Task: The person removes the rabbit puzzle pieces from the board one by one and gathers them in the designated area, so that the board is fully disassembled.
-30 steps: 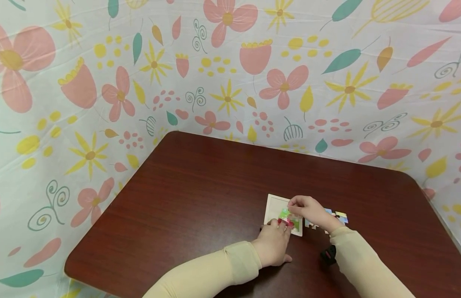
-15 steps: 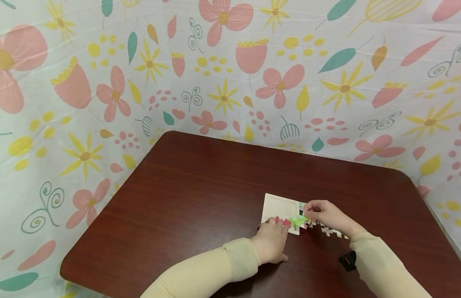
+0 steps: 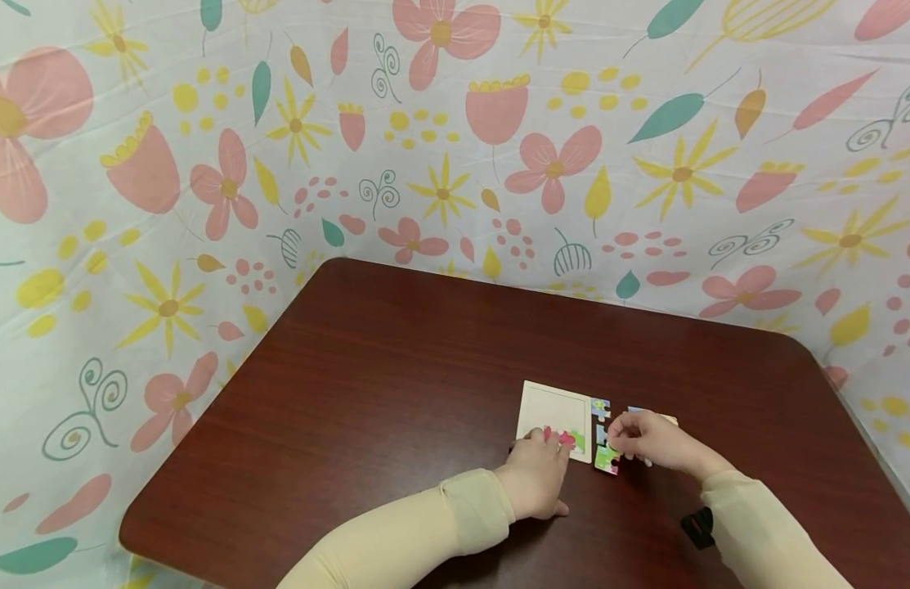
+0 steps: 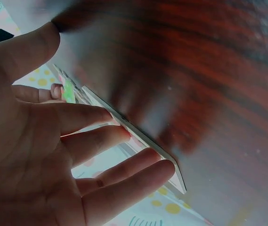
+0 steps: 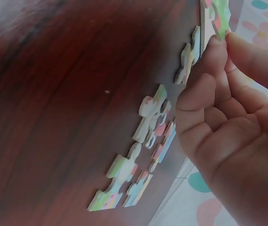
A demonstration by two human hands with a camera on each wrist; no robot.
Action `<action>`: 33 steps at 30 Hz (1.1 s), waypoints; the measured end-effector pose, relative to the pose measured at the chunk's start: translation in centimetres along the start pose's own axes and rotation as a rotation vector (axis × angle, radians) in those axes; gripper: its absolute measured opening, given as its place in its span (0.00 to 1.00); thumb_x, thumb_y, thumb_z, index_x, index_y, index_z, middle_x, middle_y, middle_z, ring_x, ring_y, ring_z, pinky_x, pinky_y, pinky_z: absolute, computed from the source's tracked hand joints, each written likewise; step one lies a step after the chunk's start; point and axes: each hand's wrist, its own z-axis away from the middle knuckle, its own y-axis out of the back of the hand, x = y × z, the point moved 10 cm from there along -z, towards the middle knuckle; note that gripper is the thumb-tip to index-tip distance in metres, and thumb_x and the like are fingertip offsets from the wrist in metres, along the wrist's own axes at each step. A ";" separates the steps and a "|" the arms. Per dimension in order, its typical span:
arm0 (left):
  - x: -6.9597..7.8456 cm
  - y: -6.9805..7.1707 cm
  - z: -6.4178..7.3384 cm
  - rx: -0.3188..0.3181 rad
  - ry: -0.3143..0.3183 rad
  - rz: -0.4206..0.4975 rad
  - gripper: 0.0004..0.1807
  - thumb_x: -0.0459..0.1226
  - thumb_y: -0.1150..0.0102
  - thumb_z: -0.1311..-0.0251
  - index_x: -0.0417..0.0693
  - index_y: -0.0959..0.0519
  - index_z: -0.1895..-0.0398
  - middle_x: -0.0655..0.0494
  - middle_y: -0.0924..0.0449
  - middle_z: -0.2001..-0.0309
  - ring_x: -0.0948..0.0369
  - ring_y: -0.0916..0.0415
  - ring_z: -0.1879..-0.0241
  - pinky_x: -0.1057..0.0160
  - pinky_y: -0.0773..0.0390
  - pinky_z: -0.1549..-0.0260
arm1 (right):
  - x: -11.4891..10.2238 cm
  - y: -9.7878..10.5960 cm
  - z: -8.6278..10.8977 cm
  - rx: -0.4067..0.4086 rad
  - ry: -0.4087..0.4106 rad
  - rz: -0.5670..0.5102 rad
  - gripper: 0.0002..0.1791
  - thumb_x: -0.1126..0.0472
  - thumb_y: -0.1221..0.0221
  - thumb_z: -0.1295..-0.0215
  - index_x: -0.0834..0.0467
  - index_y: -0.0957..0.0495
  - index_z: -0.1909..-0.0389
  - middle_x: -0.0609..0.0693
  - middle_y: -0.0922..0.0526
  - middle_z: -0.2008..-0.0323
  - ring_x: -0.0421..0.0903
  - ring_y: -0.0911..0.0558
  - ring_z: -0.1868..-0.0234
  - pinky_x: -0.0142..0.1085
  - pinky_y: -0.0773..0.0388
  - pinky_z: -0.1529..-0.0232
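A pale square puzzle tray (image 3: 553, 402) lies on the table, with pink and green puzzle pieces (image 3: 575, 442) fitted along its near side. My left hand (image 3: 531, 478) rests on the tray's near edge, fingers extended; the left wrist view shows those fingertips (image 4: 164, 170) along the rim. Just right of the tray, my right hand (image 3: 655, 442) pinches a green puzzle piece (image 3: 607, 460) between thumb and forefinger. The right wrist view shows this piece (image 5: 222, 18) held up at the fingertips, partly cut off by the frame.
Several loose puzzle pieces (image 5: 152, 113) lie flat to the right of the tray, some hidden by my right hand in the head view. One blue piece (image 3: 600, 406) sits close against the tray's right side. The brown table (image 3: 396, 393) meets a flowered cloth (image 3: 440, 123) behind.
My right hand has moved right, carrying the green puzzle piece from over the tray to beside it, and the piece has turned. My left hand stays on the tray edge.
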 end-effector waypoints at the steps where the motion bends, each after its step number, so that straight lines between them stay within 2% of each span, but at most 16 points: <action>1: 0.0 0.0 0.0 0.002 0.000 0.000 0.46 0.73 0.52 0.52 0.65 0.39 0.30 0.68 0.39 0.33 0.62 0.35 0.45 0.64 0.24 0.67 | 0.0 0.0 0.1 0.000 -0.005 0.006 0.06 0.62 0.43 0.34 0.62 0.24 0.65 0.50 0.25 0.74 0.42 0.28 0.76 0.33 0.29 0.79; 8: -0.1 0.1 0.1 0.003 0.004 -0.006 0.47 0.74 0.52 0.52 0.65 0.39 0.30 0.68 0.38 0.33 0.62 0.35 0.46 0.64 0.24 0.67 | 0.6 -0.1 0.7 0.061 -0.022 0.105 0.04 0.61 0.40 0.37 0.58 0.22 0.70 0.47 0.25 0.76 0.38 0.30 0.77 0.33 0.31 0.76; 13: -0.1 0.1 0.2 0.010 0.005 -0.013 0.47 0.74 0.53 0.52 0.64 0.38 0.31 0.67 0.36 0.35 0.62 0.34 0.48 0.64 0.23 0.66 | 1.0 -0.2 0.9 0.109 -0.053 0.121 0.03 0.62 0.39 0.39 0.57 0.21 0.70 0.46 0.24 0.76 0.39 0.29 0.77 0.33 0.30 0.75; 20: -0.1 0.1 0.2 0.007 0.000 0.010 0.46 0.73 0.52 0.52 0.64 0.38 0.31 0.66 0.39 0.33 0.61 0.35 0.44 0.63 0.23 0.63 | 1.4 -0.4 0.8 0.156 -0.098 0.153 0.02 0.63 0.37 0.42 0.57 0.20 0.72 0.45 0.24 0.79 0.41 0.28 0.78 0.33 0.30 0.77; 33: -0.1 0.1 0.3 0.009 0.001 -0.005 0.46 0.73 0.53 0.52 0.64 0.38 0.31 0.67 0.39 0.33 0.62 0.35 0.45 0.63 0.23 0.64 | 0.6 -0.3 1.1 0.224 -0.089 0.278 0.05 0.63 0.36 0.44 0.53 0.20 0.76 0.41 0.24 0.81 0.38 0.31 0.79 0.32 0.32 0.76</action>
